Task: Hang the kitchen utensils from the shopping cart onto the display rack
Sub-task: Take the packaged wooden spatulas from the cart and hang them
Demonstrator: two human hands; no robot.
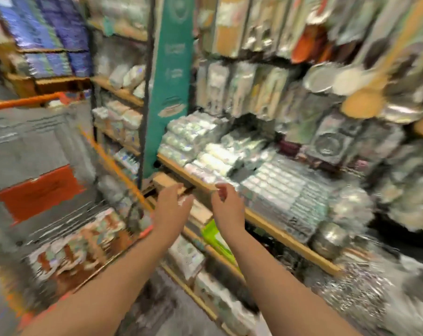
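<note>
Heavy motion blur all over. Both bare arms reach forward from the bottom edge, side by side, hands near each other but apart.

Left hand [173, 209] - fingers out straight and relaxed, spread a little, holding nothing. It hovers just past the corner of the shopping cart [23, 103], in front of the wooden shelf [266, 221].

Right hand [227, 207] - fingers loosely curled downward, nothing in them as far as the blur lets me see. It hangs over the front edge of the same shelf.

The cart is on the left, grey with orange rims. The packets [79, 241] lie in its bottom, brown, white and pale green - too smeared to tell which utensils.

The display rack [242, 93] fills the right and upper part: rows of hanging carded packs, round metal pieces further right. A teal banner [169, 81] stands upright between the rack and the shelves on the left. A green pack [215, 236] sits on the lower shelf under the right wrist, a steel pot [329, 241] further right.
</note>
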